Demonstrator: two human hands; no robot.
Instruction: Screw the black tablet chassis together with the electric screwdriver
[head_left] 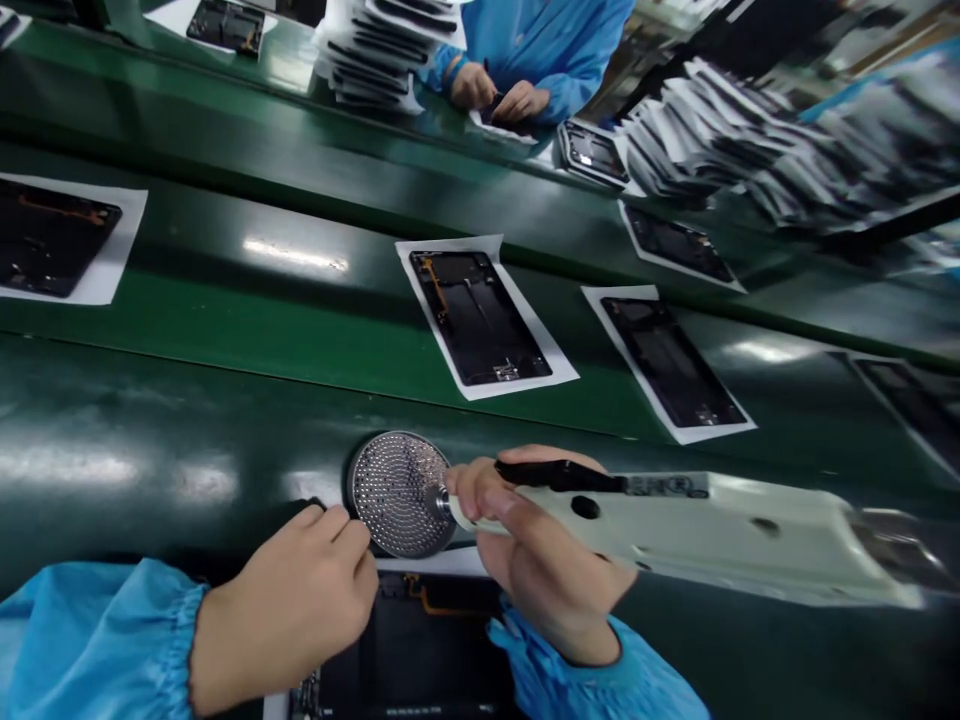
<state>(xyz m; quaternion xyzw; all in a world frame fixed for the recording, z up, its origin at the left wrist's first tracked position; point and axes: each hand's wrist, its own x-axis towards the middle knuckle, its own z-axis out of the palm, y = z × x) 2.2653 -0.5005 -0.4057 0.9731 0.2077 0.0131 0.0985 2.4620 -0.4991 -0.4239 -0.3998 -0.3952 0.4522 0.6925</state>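
We log a round metal disc (400, 494) pierced with rows of small holes, left hand (289, 600) fingertips together on its rim, right hand (544, 560) fingers clamped around the white tool (712, 530) carrying it.

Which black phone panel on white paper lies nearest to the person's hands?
The panel under the left hand and right hand; they partly cover it. The other panels lie farther away on the green belt.

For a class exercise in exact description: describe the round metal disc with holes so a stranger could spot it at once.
Find the green conveyor belt carrying black panels on white paper. At its near edge, the right hand grips a white handheld tool. The disc sits on a short stem at that hand, the only thing dotted with holes.
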